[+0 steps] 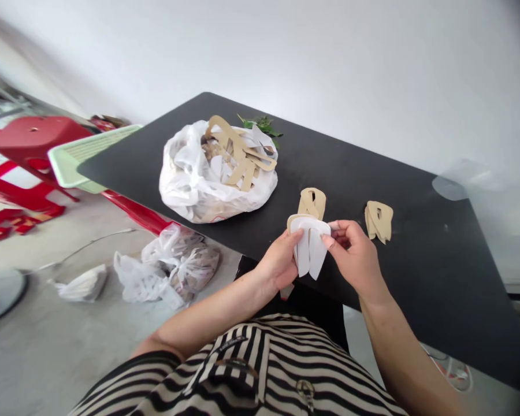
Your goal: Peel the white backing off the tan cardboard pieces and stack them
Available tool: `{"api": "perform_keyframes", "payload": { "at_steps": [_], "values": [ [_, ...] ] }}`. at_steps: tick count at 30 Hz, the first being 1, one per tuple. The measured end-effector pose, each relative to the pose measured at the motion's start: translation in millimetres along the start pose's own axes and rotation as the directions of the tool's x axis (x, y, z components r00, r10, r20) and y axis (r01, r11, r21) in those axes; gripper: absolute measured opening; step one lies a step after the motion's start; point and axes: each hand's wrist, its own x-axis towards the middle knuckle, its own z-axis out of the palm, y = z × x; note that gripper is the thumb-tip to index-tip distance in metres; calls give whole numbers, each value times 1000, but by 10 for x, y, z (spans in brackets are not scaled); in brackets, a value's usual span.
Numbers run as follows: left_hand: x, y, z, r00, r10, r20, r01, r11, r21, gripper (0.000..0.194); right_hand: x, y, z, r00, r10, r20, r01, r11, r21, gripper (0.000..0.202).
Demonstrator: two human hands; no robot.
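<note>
The white cutouts [315, 245], held above the near edge of the black table [420, 260], look light, thin and bendy, likely to crease at their narrow legs, so the joined top edge seems the best place to pinch; the left hand [278, 261] has them clamped by one side, thumb on top, and the right hand [355, 254] closes on the other upper corner. Just beyond lies a tan pile [314, 202], near enough to be brushed, with a second pile [379, 221] to the right and a stuffed plastic bag [190, 190] to the left, leaves [264, 123] behind it.
</note>
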Motion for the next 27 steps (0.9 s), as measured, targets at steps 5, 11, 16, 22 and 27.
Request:
{"api": "perform_keyframes", "payload": {
  "at_steps": [5, 11, 16, 22, 27],
  "values": [
    [-41, 104, -92, 993, -109, 38, 111, 992, -62, 25, 51, 66, 64, 988, 66, 142, -104, 955, 278, 23],
    [-77, 205, -134, 987, -150, 58, 152, 988, -39, 28, 101, 107, 130, 991, -40, 130, 19, 988, 156, 25],
    [-70, 218, -153, 987, -150, 56, 155, 984, -84, 24, 50, -67, 168, 954, -300, 8, 292, 919, -265, 16],
    [-26, 191, -187, 988, -44, 146, 51, 998, -39, 18, -39, -249, 151, 955, -231, 183, 275, 924, -266, 22],
    [-32, 174, -140, 982, 42, 186, -48, 998, 29, 16, -96, -276, 151, 966, -168, 195, 226, 917, -329, 26]
  ]
}}
